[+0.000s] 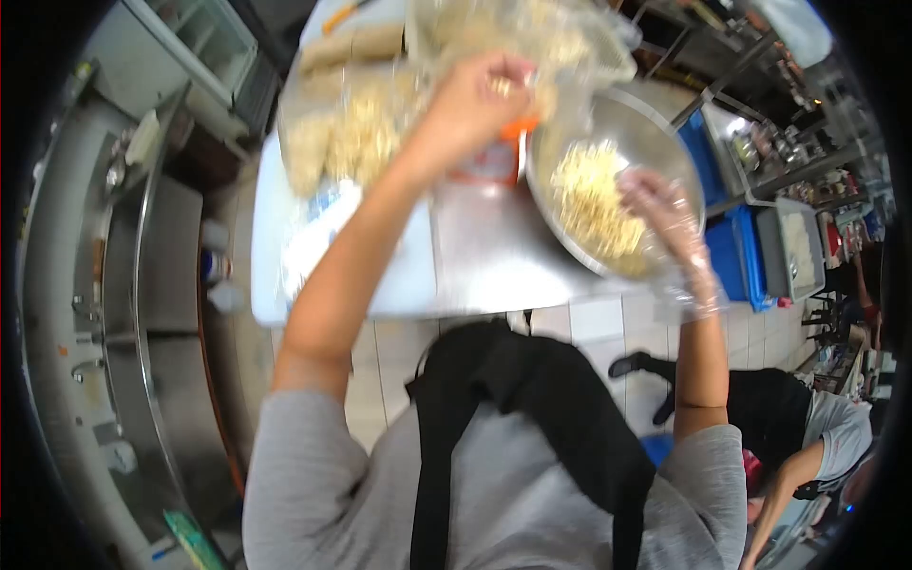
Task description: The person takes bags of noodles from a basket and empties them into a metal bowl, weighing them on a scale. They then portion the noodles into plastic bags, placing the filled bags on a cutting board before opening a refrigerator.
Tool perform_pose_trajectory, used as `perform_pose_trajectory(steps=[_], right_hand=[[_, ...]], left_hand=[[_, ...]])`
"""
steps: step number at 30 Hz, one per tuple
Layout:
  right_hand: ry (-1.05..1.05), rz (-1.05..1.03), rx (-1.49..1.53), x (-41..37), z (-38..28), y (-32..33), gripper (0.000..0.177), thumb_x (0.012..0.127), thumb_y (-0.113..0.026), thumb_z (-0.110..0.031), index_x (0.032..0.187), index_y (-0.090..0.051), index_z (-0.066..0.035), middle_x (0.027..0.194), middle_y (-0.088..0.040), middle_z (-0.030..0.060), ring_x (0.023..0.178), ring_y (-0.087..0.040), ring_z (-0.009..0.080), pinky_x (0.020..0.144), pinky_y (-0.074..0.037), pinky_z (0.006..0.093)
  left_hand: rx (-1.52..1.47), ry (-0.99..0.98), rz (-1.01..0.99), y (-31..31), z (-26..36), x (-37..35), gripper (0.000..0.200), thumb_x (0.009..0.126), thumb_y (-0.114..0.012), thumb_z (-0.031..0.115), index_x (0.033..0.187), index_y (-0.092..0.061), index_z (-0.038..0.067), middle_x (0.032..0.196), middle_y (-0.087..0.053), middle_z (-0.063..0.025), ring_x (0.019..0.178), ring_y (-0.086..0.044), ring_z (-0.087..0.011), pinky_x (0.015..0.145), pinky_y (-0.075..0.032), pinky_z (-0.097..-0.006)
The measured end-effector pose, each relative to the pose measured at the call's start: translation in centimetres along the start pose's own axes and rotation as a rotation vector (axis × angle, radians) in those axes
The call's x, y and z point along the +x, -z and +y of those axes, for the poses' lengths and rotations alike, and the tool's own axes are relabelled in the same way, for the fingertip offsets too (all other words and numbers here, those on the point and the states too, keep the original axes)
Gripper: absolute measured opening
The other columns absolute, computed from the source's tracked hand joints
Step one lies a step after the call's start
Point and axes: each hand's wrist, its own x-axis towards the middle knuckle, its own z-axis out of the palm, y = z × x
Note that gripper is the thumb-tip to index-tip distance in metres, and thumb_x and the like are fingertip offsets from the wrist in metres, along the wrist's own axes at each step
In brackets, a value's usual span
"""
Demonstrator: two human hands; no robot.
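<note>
A large steel bowl (pixel 546 204) holds a heap of pale yellow, noodle-like strands (pixel 594 195). My right hand (pixel 665 214), in a clear plastic glove, is inside the bowl at the right of the heap. Its fingers are bent together at the strands, and what lies between them is hidden. My bare left hand (pixel 489 90) is up and left of the bowl, blurred, with its fingers curled on a clear plastic bag (pixel 562 104). Below that hand stands an orange-and-white container (pixel 489 163). Bags of similar pale strands (pixel 356 138) lie beside my left forearm.
A white cutting board (pixel 404 280) covers the left of the steel table (pixel 484 237). A pale basket (pixel 613 52) with bagged food stands at the back. Blue bins (pixel 730 252) are at right. Sinks line the left wall. Another person (pixel 788 408) works at lower right.
</note>
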Motion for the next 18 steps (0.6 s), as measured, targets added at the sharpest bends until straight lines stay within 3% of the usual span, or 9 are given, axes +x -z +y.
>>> perform_pose_trajectory(steps=[4,6,7,9,10,12,15,16,18], right_hand=[[0.16,0.097,-0.012,3.2,-4.2,0.3,0.027,0.082,-0.061,-0.019,0.097,-0.06,0.003,0.081,-0.061,0.004,0.074,-0.055,0.0093,0.068,-0.045,0.0234],[0.199,0.166,-0.061,4.3,-5.2,0.5,0.027,0.083,-0.059,-0.02,0.097,-0.06,0.004,0.083,-0.062,0.0059,0.074,-0.055,0.0096,0.068,-0.045,0.0244],[0.218,0.193,-0.168,5.2,-5.4,0.3,0.026,0.083,-0.059,-0.02,0.093,-0.061,0.004,0.075,-0.062,0.0094,0.068,-0.057,0.0127,0.064,-0.046,0.0258],[0.189,0.112,-0.869,6.1,-3.7,0.1,0.028,0.08,-0.06,-0.023,0.092,-0.062,0.003,0.078,-0.063,0.0117,0.066,-0.059,0.0189,0.064,-0.047,0.0288],[0.182,0.084,-1.102,6.4,-2.3,0.1,0.029,0.079,-0.061,-0.023,0.092,-0.062,0.003,0.08,-0.063,0.0124,0.066,-0.059,0.0209,0.064,-0.047,0.0298],[0.363,-0.22,-1.034,6.4,0.5,0.2,0.035,0.079,-0.061,-0.033,0.085,-0.063,0.001,0.067,-0.061,0.0138,0.059,-0.054,0.0271,0.06,-0.045,0.0299],[0.284,-0.112,-0.694,7.2,-0.9,0.9,0.034,0.075,-0.063,-0.031,0.086,-0.064,0.001,0.089,-0.063,0.0175,0.066,-0.058,0.0284,0.066,-0.046,0.0359],[0.096,-0.106,-0.64,6.7,-4.7,1.3,0.033,0.076,-0.061,-0.031,0.084,-0.064,0.001,0.084,-0.063,0.0174,0.07,-0.057,0.023,0.069,-0.045,0.0322],[0.131,-0.061,-0.398,7.5,-7.2,1.0,0.031,0.076,-0.06,-0.029,0.081,-0.064,0.002,0.08,-0.062,0.0164,0.07,-0.056,0.0202,0.069,-0.045,0.031]], left_hand=[[0.076,-0.104,-0.048,-3.2,3.5,1.5,0.028,0.08,-0.06,0.021,0.106,-0.06,0.011,0.098,-0.056,-0.0034,0.082,-0.052,-0.0102,0.07,-0.044,-0.0248],[0.594,-0.321,0.107,-6.4,3.6,3.2,0.024,0.081,-0.057,0.025,0.102,-0.063,0.014,0.104,-0.057,-0.01,0.087,-0.054,-0.0197,0.077,-0.044,-0.033],[0.595,-0.342,0.112,-7.8,3.5,4.2,0.024,0.081,-0.057,0.025,0.102,-0.063,0.014,0.104,-0.057,-0.01,0.087,-0.054,-0.0197,0.077,-0.044,-0.033],[1.162,-0.308,0.162,-9.8,2.9,6.0,0.023,0.079,-0.057,0.026,0.095,-0.066,0.011,0.106,-0.055,-0.0153,0.096,-0.054,-0.0271,0.081,-0.042,-0.0403],[1.166,-0.316,0.169,-10.1,1.8,6.9,0.023,0.079,-0.057,0.026,0.095,-0.066,0.011,0.106,-0.055,-0.0153,0.096,-0.054,-0.0271,0.081,-0.042,-0.0403],[1.314,-0.026,0.07,-10.1,0.9,8.2,0.018,0.074,-0.061,0.018,0.086,-0.067,0.007,0.106,-0.056,-0.0156,0.097,-0.055,-0.0263,0.078,-0.044,-0.0389],[1.163,0.135,-0.144,-8.6,1.4,8.2,0.016,0.068,-0.062,0.011,0.082,-0.066,0.004,0.105,-0.057,-0.0165,0.094,-0.057,-0.0288,0.076,-0.045,-0.0394],[1.172,0.123,-0.14,-8.3,1.6,7.8,0.016,0.068,-0.062,0.011,0.082,-0.066,0.004,0.105,-0.057,-0.0165,0.094,-0.057,-0.0288,0.076,-0.045,-0.0394],[1.131,0.064,-0.208,-7.5,1.7,7.1,0.024,0.071,-0.061,0.011,0.093,-0.063,0.004,0.102,-0.057,-0.0171,0.093,-0.058,-0.0302,0.074,-0.047,-0.0387]])
